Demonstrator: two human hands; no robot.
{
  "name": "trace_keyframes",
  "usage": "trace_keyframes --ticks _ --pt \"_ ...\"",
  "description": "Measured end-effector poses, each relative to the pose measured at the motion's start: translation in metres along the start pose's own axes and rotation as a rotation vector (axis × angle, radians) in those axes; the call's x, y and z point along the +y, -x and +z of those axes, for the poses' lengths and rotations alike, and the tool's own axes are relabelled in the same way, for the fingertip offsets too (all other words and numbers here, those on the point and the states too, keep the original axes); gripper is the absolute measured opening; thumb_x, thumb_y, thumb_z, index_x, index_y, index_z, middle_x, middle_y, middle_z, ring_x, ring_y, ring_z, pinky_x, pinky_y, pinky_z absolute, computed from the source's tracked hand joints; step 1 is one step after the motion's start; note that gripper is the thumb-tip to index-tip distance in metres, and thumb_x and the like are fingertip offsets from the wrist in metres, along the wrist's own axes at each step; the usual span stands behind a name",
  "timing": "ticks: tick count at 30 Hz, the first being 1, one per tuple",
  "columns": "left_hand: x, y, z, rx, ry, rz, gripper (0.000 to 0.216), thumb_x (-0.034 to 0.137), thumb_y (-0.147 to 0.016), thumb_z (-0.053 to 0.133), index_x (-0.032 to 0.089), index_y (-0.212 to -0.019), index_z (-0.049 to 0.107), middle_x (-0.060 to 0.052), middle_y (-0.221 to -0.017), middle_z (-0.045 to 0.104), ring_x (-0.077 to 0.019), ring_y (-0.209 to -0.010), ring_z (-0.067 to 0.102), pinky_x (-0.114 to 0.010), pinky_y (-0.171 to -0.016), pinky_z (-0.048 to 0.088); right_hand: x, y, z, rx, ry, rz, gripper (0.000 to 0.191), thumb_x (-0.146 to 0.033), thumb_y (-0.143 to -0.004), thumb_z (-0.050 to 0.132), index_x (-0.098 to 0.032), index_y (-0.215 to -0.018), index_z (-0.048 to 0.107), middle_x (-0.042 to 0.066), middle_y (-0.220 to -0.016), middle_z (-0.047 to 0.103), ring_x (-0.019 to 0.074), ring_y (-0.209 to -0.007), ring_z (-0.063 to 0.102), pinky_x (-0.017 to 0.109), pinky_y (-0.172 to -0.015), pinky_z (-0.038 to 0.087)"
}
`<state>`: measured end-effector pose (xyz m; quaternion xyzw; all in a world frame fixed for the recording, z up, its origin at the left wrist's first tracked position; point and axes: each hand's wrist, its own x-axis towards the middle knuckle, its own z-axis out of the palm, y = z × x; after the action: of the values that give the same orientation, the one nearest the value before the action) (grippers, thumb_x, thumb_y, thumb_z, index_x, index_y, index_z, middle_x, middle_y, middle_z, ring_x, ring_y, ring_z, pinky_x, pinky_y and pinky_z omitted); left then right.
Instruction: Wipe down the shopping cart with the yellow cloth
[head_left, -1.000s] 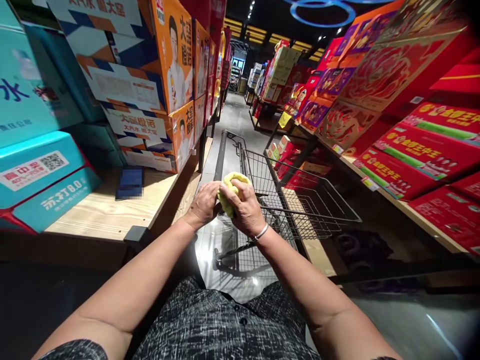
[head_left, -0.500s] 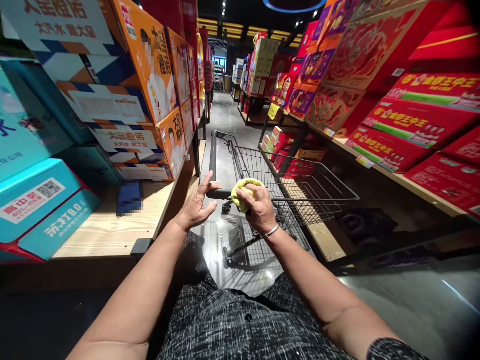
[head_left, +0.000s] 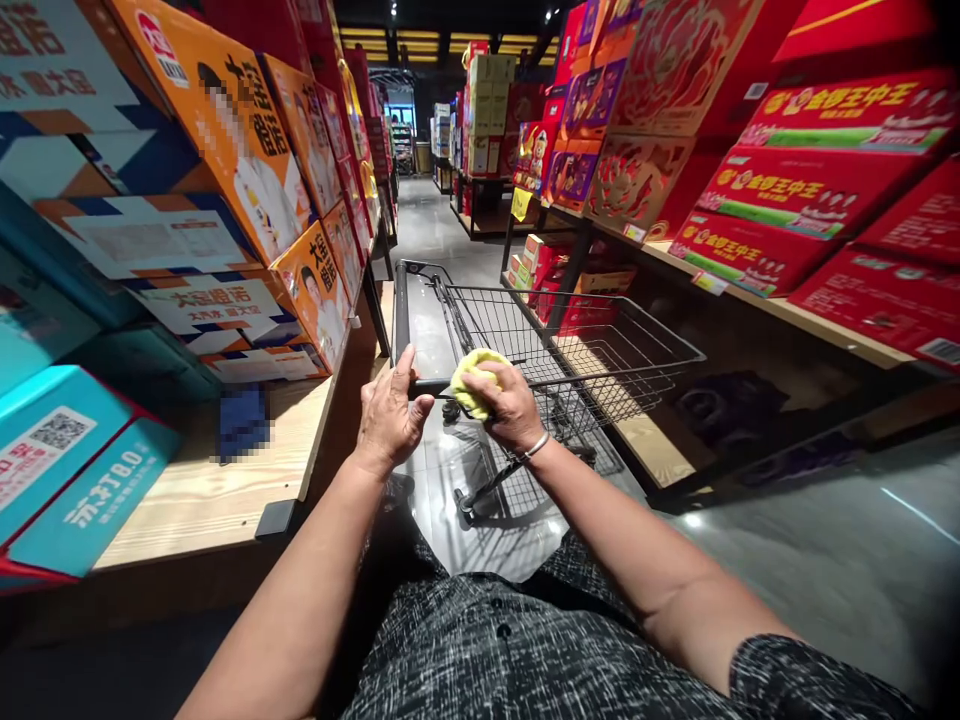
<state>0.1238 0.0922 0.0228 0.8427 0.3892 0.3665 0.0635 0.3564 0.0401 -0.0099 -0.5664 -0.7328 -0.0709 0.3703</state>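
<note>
In the head view, the right hand [head_left: 517, 412] is closed around a crumpled yellow cloth [head_left: 465, 401] against the cart's handle [head_left: 433, 386]. The left hand [head_left: 388, 418], loosely open with thumb apart, is at the handle's left end; its contact is unclear. A blurred blue item [head_left: 244, 422] lies on the left shelf [head_left: 289, 450], near its front right corner.

Here's the yellow cloth [head_left: 469, 362], crumpled into a wad at the near side of the dark wire cart [head_left: 525, 340], just right of its handle [head_left: 402, 320]! Cart's upright, handle on the left, basket [head_left: 637, 345] reaching right.
</note>
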Motion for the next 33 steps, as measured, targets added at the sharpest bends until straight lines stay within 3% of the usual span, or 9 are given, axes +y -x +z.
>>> trace_keyframes --ticks 5,9,12,15,19,22,26,30,33 --pt "0.011 -0.006 -0.006 -0.029 -0.114 -0.004 0.065 0.057 -0.103 0.038 0.020 -0.156 0.044 -0.013 -0.124 0.071 -0.0303 -0.120 0.061 -0.049 -0.106 0.037 0.060 0.032 -0.018 -0.022 0.031 0.254 0.046 -0.016 -0.082 0.062 -0.029 -0.124 0.071 0.007 -0.131 0.064 0.0315 -0.125 0.053 0.055 -0.108 0.042" --pt "0.031 -0.014 -0.007 -0.122 -0.340 0.097 0.051 0.049 -0.091 0.066 0.024 -0.135 0.064 -0.013 -0.121 0.070 -0.0357 -0.123 0.058 -0.056 -0.116 0.027 0.052 0.025 -0.017 0.085 -0.096 0.392 0.047 -0.012 -0.078 0.064 -0.025 -0.122 0.072 0.010 -0.129 0.063 0.0297 -0.123 0.055 0.052 -0.109 0.043" --pt "0.044 -0.020 -0.003 -0.188 -0.423 0.122 0.049 0.043 -0.089 0.069 0.021 -0.133 0.064 -0.013 -0.119 0.071 -0.0355 -0.120 0.060 -0.057 -0.119 0.023 0.020 0.005 -0.004 0.130 -0.404 0.309 0.050 -0.016 -0.079 0.067 -0.026 -0.127 0.068 0.007 -0.126 0.061 0.0230 -0.118 0.060 0.043 -0.107 0.050" --pt "0.046 -0.022 0.001 -0.250 -0.467 0.151 0.059 0.040 -0.089 0.070 0.014 -0.140 0.059 -0.017 -0.126 0.068 -0.0350 -0.120 0.059 -0.051 -0.113 0.033 -0.005 -0.010 0.010 0.221 -0.612 0.170 0.048 -0.025 -0.085 0.068 -0.028 -0.133 0.063 0.006 -0.127 0.060 0.0197 -0.116 0.062 0.038 -0.105 0.051" --pt "0.035 -0.022 0.005 -0.246 -0.491 0.200 0.065 0.045 -0.089 0.069 0.014 -0.145 0.055 -0.016 -0.124 0.067 -0.0353 -0.115 0.059 -0.048 -0.103 0.037 -0.003 -0.009 0.021 0.247 -0.456 -0.034 0.042 -0.025 -0.089 0.067 -0.031 -0.131 0.066 0.007 -0.133 0.059 0.0234 -0.129 0.056 0.043 -0.111 0.046" --pt "0.024 -0.024 0.006 -0.223 -0.467 0.207 0.059 0.048 -0.089 0.069 0.018 -0.140 0.060 -0.014 -0.122 0.068 -0.0345 -0.113 0.059 -0.047 -0.103 0.037 0.019 0.006 0.026 0.181 -0.210 -0.055 0.048 -0.024 -0.086 0.070 -0.031 -0.134 0.065 0.008 -0.138 0.060 0.0266 -0.130 0.055 0.046 -0.110 0.043" --pt "0.016 -0.030 0.009 -0.177 -0.445 0.211 0.054 0.052 -0.089 0.071 0.019 -0.131 0.064 -0.013 -0.118 0.070 -0.0332 -0.110 0.060 -0.047 -0.102 0.036 0.062 0.030 0.017 0.099 0.074 0.049 0.047 -0.018 -0.085 0.067 -0.032 -0.129 0.069 0.007 -0.135 0.065 0.0276 -0.127 0.055 0.051 -0.113 0.035" --pt "0.009 -0.035 0.013 -0.128 -0.441 0.202 0.051 0.057 -0.089 0.069 0.021 -0.124 0.068 -0.012 -0.112 0.071 -0.0322 -0.106 0.061 -0.045 -0.099 0.036 0.121 0.049 -0.016 0.071 0.261 0.226 0.049 -0.011 -0.081 0.061 -0.029 -0.126 0.072 0.008 -0.135 0.064 0.0280 -0.122 0.055 0.045 -0.104 0.040" --pt "0.007 -0.037 0.015 -0.105 -0.452 0.211 0.050 0.059 -0.088 0.070 0.021 -0.120 0.070 -0.011 -0.108 0.072 -0.0317 -0.102 0.061 -0.045 -0.098 0.037 0.163 0.057 -0.047 0.062 0.379 0.454 0.060 -0.007 -0.071 0.060 -0.028 -0.126 0.071 0.009 -0.135 0.062 0.0284 -0.116 0.055 0.043 -0.098 0.042"
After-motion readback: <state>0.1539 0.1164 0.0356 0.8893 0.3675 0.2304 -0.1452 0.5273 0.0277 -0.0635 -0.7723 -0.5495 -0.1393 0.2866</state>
